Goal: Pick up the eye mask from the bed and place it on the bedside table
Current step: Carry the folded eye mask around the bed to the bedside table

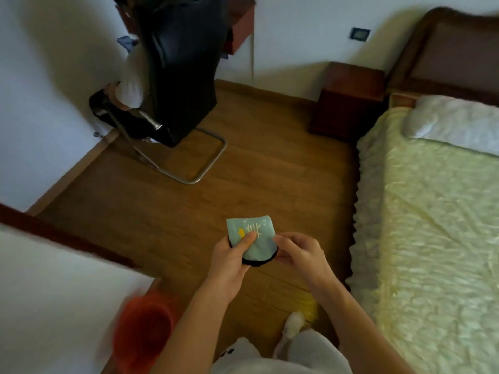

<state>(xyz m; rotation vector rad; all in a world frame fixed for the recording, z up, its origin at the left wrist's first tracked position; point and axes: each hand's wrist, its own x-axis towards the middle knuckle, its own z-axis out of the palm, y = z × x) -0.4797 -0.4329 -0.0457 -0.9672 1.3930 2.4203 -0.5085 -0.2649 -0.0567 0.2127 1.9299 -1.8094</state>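
Observation:
The eye mask [259,245] is light blue with a black edge, a yellow shape and pale lines printed on it. It hangs above the wooden floor, folded, held between both hands. My left hand [232,255] pinches its left side with the thumb on top. My right hand [299,251] grips its right edge. The bed [432,238] with a pale yellow cover lies to the right. The dark red-brown bedside table [351,87] stands against the far wall, beside the headboard, well ahead of my hands.
A black chair [181,66] on a metal frame stands at the far left with clothes on it. An orange bucket [143,330] sits on the floor at the lower left. A white pillow [456,122] lies at the bed's head. Open wooden floor [270,171] stretches between me and the table.

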